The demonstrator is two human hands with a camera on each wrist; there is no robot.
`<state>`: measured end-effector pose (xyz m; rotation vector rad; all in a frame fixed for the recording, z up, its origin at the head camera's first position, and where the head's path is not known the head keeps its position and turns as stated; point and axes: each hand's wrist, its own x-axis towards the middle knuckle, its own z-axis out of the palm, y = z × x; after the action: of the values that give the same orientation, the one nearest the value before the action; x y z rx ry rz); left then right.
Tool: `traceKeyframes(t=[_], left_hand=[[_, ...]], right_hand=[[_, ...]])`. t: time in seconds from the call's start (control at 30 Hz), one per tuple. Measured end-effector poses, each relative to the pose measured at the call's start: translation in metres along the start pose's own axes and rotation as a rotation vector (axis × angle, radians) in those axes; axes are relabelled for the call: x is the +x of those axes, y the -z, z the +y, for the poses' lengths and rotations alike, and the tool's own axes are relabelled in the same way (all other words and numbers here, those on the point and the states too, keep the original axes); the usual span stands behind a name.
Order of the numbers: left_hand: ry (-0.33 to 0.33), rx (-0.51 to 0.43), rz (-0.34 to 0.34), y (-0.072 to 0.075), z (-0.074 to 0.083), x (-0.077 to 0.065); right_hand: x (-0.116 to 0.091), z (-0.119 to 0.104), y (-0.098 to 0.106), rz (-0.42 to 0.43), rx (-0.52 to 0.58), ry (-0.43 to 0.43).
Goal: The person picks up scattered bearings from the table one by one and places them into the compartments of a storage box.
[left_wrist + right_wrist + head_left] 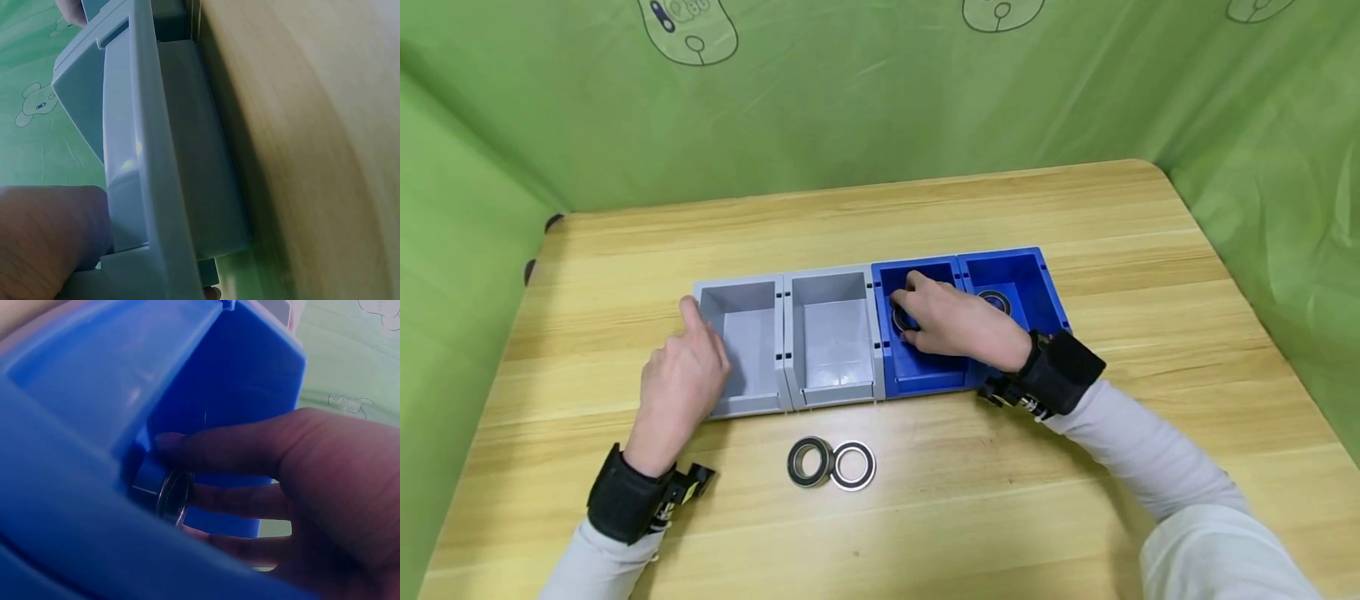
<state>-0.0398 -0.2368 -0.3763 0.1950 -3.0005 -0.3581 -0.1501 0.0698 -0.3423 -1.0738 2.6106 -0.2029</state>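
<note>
My left hand [685,375] grips the left wall of the leftmost grey bin [778,392]. In the left wrist view that wall passes between the base of the thumb and a fingertip [213,292]. My right hand [958,321] reaches into the left blue bin [925,382], its fingers about a black-and-silver ball bearing [901,319]. The right wrist view shows the bearing [172,495] tilted near the bin wall, between thumb and fingers; part of it is hidden. Another bearing [996,301] is in the right blue bin [1030,287], partly behind the right hand.
Two bearings touch on the wooden table [970,517] in front of the bins: a thick one [797,475] and a flatter-lying one [868,462]. A second grey bin [835,342] joins the grey and blue bins in one row. Green cloth [850,108] hangs behind the table.
</note>
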Motion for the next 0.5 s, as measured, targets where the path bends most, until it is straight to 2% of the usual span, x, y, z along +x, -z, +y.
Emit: traceKeyframes(t=[0.27, 0.5], left_hand=[[0.015, -0.014, -0.015, 0.0007, 0.0008, -0.0003], [0.008, -0.008, -0.004, 0.0005, 0.0002, -0.0009]], right_hand=[[0.0023, -0.001, -0.0036, -0.044, -0.02, -0.029], [0.0027, -0.0064, -0.0084, -0.051, -0.14, 0.021]])
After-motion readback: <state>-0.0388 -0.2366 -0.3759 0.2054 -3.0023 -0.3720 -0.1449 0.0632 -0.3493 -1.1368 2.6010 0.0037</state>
